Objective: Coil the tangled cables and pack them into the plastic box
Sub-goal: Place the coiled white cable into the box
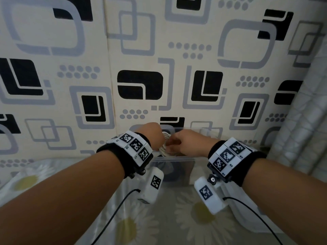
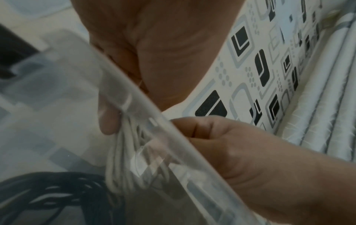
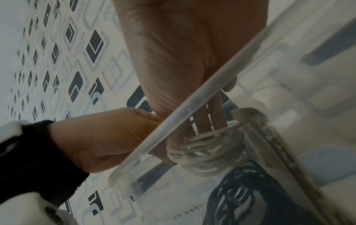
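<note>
A coiled white cable hangs just inside the clear plastic box, at its near rim. My left hand grips the coil from the left, fingers curled round its loops. My right hand holds the same coil from the right, its fingers reaching down past the box rim to the white loops. A coiled black cable lies on the box floor under the white one, and shows through the wall. The wrists hide most of the box.
The box stands on a daisy-print sheet, close to an upright cushion with a black and grey pattern. Grey quilted fabric rises at the right. A white flat object lies at the lower right.
</note>
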A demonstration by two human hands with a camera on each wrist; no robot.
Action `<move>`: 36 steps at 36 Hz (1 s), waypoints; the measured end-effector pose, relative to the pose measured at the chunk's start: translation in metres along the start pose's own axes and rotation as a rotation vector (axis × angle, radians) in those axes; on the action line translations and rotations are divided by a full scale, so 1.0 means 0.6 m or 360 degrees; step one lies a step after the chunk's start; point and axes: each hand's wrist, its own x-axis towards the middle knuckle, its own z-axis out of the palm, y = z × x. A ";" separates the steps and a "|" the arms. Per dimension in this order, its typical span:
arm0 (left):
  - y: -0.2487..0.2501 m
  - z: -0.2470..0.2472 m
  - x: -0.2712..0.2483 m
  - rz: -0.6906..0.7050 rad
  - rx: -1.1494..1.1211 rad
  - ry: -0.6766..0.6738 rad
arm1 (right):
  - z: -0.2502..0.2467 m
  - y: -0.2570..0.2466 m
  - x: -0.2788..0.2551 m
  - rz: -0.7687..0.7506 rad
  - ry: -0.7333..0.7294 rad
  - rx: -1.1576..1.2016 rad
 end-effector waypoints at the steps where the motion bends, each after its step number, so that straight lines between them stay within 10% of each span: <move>1: 0.002 0.000 -0.002 0.0008 0.0061 0.0009 | 0.001 -0.001 0.000 -0.0011 -0.0023 0.0001; 36: -0.057 0.019 0.006 -0.0127 -0.0011 0.0100 | 0.001 -0.023 0.042 -0.0124 -0.0363 -0.0046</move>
